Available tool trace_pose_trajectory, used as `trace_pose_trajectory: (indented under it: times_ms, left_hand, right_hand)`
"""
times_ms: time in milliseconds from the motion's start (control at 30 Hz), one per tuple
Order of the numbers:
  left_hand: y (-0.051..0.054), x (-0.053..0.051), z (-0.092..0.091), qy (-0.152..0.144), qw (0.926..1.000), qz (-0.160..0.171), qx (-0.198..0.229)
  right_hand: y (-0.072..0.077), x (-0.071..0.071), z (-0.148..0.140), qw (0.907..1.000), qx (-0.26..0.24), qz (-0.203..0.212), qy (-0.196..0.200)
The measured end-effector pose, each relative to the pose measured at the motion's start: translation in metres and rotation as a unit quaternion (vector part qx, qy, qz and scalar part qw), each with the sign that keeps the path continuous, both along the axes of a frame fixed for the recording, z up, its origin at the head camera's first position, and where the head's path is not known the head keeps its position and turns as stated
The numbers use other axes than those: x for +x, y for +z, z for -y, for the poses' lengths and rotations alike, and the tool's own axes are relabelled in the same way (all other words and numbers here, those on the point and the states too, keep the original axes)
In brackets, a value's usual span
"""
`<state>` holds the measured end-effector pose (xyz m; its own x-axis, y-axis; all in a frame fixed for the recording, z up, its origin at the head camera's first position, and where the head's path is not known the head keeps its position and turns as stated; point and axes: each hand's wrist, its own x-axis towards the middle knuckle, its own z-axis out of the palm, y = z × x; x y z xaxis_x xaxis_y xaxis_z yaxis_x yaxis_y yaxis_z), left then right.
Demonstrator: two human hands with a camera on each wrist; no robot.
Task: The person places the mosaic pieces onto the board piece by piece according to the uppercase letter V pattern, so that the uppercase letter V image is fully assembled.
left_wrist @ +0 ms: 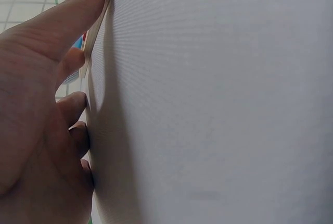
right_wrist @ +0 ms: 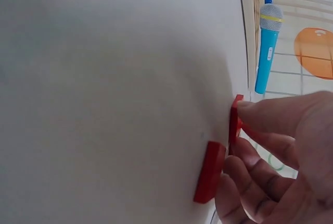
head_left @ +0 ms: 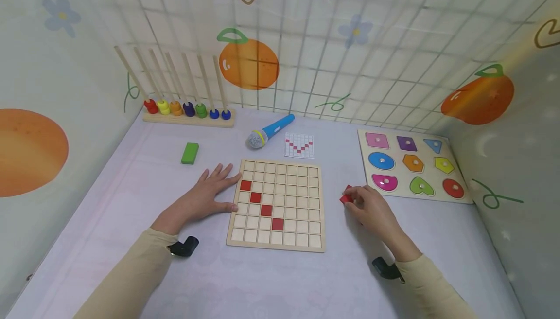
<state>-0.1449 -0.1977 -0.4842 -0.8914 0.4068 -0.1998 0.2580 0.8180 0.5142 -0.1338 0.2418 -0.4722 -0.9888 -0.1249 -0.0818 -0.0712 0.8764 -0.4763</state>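
Note:
A wooden grid board point(head_left: 280, 249) lies flat on the table, with several red square tiles point(head_left: 266, 210) set in its cells in a diagonal line. My left hand point(head_left: 210, 195) is spread at the board's left edge, thumb and index finger touching it. Right of the board, my right hand point(head_left: 372, 209) pinches a red tile point(right_wrist: 235, 117) between thumb and finger, close to the table. Beside its other fingers in the right wrist view lies another red tile point(right_wrist: 210, 172). A small pattern card point(head_left: 299, 145) with a red V of squares lies behind the board.
A blue toy microphone point(head_left: 273, 130) lies behind the board. At the back left stands a peg rack point(head_left: 188, 118) with coloured beads; a green block point(head_left: 190, 153) is in front of it. A shape puzzle board point(head_left: 404, 193) lies at right. Printed curtains surround the table.

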Motion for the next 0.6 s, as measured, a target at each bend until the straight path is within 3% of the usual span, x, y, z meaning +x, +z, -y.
trace_pose_trajectory:
  times_ms: [600]
  left_hand:
    - [0.0,0.0,0.0011,-0.009,0.9999,-0.006,0.002]
  right_hand:
    - [-0.0008,-0.0031,0.0024,0.9998,0.001,0.015,0.014]
